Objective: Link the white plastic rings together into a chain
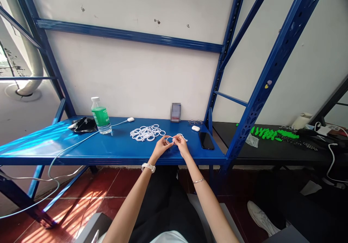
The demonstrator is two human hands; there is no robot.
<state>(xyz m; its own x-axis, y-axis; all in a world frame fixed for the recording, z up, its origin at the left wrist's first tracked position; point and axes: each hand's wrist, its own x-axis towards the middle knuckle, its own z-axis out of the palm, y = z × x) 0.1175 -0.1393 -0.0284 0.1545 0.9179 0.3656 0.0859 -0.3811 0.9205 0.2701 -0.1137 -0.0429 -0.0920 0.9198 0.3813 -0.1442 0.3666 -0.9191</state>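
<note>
Both my hands meet over the blue shelf top (81, 147) near its front edge. My left hand (161, 146) and my right hand (180, 143) pinch one small white ring (169, 140) between their fingertips. A pile of several white rings (146, 132) lies just behind and to the left of my hands. A couple more white rings (181, 136) sit right behind my right hand.
A green-labelled water bottle (100, 116) and black bag (83, 124) stand at the left, with a white cable (81, 141) running off the shelf. A black phone (206, 140), white earbud case (195, 128) and glasses (195, 122) lie right. Green parts (269, 133) cover the neighbouring black table.
</note>
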